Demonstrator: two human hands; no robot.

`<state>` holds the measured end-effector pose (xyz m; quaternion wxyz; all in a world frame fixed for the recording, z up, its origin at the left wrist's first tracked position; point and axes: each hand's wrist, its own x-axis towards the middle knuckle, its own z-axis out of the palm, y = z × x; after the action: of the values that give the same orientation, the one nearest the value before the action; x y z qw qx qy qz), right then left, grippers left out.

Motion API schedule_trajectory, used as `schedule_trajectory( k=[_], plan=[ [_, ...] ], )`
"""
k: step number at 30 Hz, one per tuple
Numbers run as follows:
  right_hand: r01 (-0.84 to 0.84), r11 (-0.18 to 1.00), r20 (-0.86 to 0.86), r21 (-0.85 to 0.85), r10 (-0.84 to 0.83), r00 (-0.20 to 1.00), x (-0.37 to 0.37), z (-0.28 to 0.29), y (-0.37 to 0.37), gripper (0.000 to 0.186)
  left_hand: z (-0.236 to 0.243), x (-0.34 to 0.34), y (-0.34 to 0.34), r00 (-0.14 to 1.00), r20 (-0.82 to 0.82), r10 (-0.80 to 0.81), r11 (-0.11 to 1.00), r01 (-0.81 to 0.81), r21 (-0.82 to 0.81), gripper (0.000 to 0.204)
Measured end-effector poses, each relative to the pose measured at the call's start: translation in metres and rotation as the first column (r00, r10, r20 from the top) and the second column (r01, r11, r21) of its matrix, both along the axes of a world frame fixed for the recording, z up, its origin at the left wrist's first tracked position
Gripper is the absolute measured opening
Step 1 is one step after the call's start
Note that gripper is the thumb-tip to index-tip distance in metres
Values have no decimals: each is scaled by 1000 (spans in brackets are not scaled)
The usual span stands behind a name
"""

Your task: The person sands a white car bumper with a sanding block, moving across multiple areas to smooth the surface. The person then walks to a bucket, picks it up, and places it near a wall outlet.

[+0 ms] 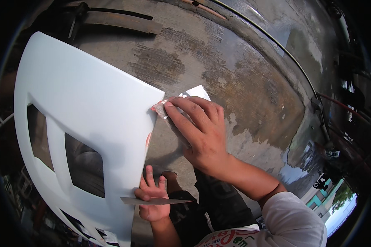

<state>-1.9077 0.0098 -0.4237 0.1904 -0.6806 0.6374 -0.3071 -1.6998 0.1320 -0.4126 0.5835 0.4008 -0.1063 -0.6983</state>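
A large white bumper-like car panel [99, 82] with several cut-out openings fills the left side. At its upper right corner, my right hand [204, 131] presses a flat greyish spreader [163, 110], smeared with reddish and white paste, against the edge. My fingers partly cover this spreader. A reddish patch [148, 139] marks the panel's edge lower down. Near the lower part of that edge, my left hand [154, 199] grips a thin, flat grey blade [165, 201] seen nearly edge-on, some fingers stretched upward. Beyond my right hand shows a white flat piece [198, 92]; what supports it is hidden.
Stained, partly wet concrete floor [251, 94] lies below. A rusty metal beam [119, 21] rests at the far left, past the panel. A long dark hose or pipe [272, 37] curves along the right. My legs in dark shorts [222, 201] are close to the panel.
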Motion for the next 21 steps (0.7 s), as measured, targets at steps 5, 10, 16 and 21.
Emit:
schedule_trajectory(
  k=[5,10,16,21],
  plan=[
    [-65,997,32,52,63,997,4,0,8,64,-1,-1,0,1000,-10,-24,1000,23,-20,25],
    [-127,976,196,176,91,976,-18,9,14,62,-5,7,4,998,18,-53,995,55,-89,26],
    [-332,926,398,181,239,885,-37,38,40,54,16,-18,6,987,135,-83,991,67,118,57],
    [-517,831,606,208,305,734,-19,75,102,66,5,-24,34,870,480,-113,986,38,163,38]
  ],
)
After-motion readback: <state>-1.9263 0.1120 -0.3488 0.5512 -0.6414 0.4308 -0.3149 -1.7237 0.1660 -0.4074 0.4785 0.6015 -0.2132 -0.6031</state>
